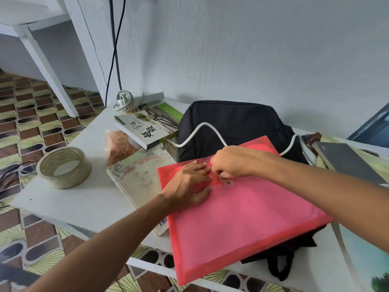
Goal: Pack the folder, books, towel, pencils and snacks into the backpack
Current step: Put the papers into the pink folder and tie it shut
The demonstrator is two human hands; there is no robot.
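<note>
A white-painted tabletop (63,205) carries everything here. A black fabric backpack (235,125) lies flat on it against the wall, and a translucent pink plastic folder (242,218) rests on top of the backpack, its near corner hanging past the table edge. A white cable (208,126) curves across the backpack. Left of the folder lie two paperback books – a worn pale one (136,175) touching the folder's edge, and a white one with a green-edged cover (147,127) propped behind it (partly over a clear bag of orange-brown snacks (117,148)). A roll of clear packing tape (64,167) stands near the left edge. The left hand (189,184) presses flat, fingers spread, on the folder's flap. The right hand (233,161) is curled, fingertips pinched just beside the folder's small round clasp (228,183) – possibly on its string, though that is too fine to see.
</note>
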